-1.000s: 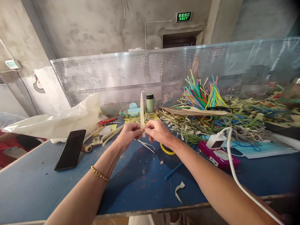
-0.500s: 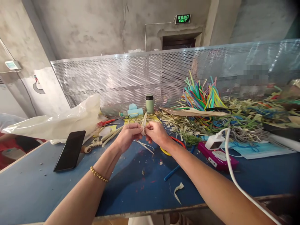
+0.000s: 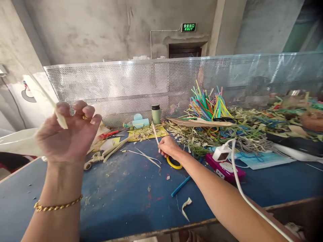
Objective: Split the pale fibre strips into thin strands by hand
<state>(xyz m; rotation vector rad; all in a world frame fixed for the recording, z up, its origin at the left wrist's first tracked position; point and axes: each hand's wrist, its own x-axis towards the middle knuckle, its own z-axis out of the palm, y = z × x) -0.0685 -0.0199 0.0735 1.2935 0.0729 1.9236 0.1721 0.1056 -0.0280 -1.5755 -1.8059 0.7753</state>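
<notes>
My left hand is raised at the left, palm facing me. A long pale strip is pinched between its thumb and forefinger; the other fingers are curled. Further off, my right hand pinches a thin pale strip that points up and away over the table. Just below that hand shows the yellow handle loop of what look like scissors. Loose thin pale strips lie on the blue table between the two hands.
A purple power strip with a white charger and cable stands at the right, by a blue face mask. Behind are a green bottle, colourful stems and heaped fibres. A perforated metal screen closes the back.
My hands, together before, have come apart, each with a pale strip. The left has risen toward me and to the left; the phone no longer shows. The view has turned slightly right.
</notes>
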